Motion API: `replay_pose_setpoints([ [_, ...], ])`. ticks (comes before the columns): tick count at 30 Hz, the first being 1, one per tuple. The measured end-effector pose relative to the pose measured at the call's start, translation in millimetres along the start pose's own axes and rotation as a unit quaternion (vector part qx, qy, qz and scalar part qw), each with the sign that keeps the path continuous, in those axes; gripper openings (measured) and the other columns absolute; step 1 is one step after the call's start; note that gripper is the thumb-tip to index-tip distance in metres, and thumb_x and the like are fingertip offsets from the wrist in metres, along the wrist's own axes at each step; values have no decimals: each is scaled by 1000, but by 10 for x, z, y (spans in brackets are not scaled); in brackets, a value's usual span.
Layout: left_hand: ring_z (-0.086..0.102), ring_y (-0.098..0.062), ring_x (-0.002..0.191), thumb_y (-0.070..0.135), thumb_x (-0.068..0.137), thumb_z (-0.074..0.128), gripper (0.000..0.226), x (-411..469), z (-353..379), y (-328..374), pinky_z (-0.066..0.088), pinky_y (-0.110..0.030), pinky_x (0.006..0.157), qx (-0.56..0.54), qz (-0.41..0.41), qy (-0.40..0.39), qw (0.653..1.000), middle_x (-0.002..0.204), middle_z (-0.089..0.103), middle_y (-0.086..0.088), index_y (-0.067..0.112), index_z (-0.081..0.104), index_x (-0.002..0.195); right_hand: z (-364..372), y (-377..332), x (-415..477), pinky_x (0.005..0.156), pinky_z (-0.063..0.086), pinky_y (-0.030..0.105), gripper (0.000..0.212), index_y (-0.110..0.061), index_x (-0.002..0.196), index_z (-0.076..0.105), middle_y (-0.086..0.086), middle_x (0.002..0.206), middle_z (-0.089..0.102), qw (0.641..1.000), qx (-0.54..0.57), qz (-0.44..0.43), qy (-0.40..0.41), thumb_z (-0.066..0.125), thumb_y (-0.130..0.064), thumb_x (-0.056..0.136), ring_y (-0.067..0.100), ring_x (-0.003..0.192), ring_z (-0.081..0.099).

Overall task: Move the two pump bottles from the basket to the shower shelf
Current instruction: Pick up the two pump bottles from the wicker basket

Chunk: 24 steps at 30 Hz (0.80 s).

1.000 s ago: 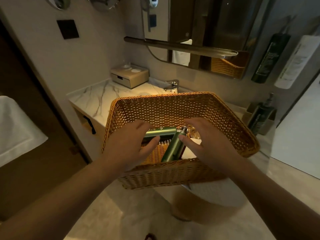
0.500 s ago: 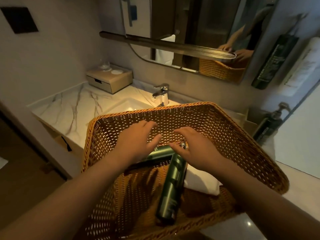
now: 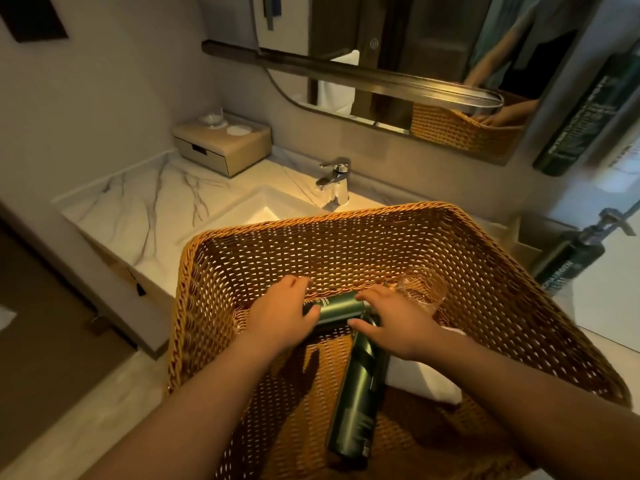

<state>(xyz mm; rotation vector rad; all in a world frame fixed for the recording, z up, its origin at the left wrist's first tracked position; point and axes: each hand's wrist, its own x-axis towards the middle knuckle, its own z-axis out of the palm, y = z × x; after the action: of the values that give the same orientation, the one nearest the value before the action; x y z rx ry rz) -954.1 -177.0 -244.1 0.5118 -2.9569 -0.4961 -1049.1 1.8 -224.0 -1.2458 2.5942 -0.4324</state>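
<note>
pale lettering shows on the green bottle (image 3: 334, 306) and the standing dispenser (image 3: 568, 261), too blurred to read.

Can't read the label on the lengthwise pump bottle (image 3: 358, 400), too small. Pump heads buried under the right hand (image 3: 391, 323). Crosswise pump bottle (image 3: 337, 306) half covered by the left hand (image 3: 282, 317).

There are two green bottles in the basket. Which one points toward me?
The long bottle under the right hand runs toward you. The other bottle lies crosswise, its end under the left hand.
</note>
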Motion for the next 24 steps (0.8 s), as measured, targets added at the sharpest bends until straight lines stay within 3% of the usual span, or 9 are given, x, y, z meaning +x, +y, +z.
replay_pose_setpoints([
  [8,46,-16,111,49,83,51,60,-3,165,-37,47,-39,88,18,-3,-34,999,128,47,2,26,33,136,77,111,23,93,43,32,59,-21,133,43,-2,129,49,1000,22,6,-13,51,-54,85,14,112,47],
  [15,47,-14,107,48,81,52,58,19,224,-43,49,-37,84,21,-5,-47,999,124,48,5,28,35,133,109,128,38,94,43,34,60,-20,135,42,0,131,47,999,42,20,-21,52,-53,85,16,113,47],
  [24,40,-18,121,49,83,50,64,56,262,-117,42,-40,91,37,-16,-67,997,138,40,4,31,26,140,154,163,16,93,43,33,60,-18,134,42,4,127,47,998,35,32,-34,54,-50,85,19,112,48],
])
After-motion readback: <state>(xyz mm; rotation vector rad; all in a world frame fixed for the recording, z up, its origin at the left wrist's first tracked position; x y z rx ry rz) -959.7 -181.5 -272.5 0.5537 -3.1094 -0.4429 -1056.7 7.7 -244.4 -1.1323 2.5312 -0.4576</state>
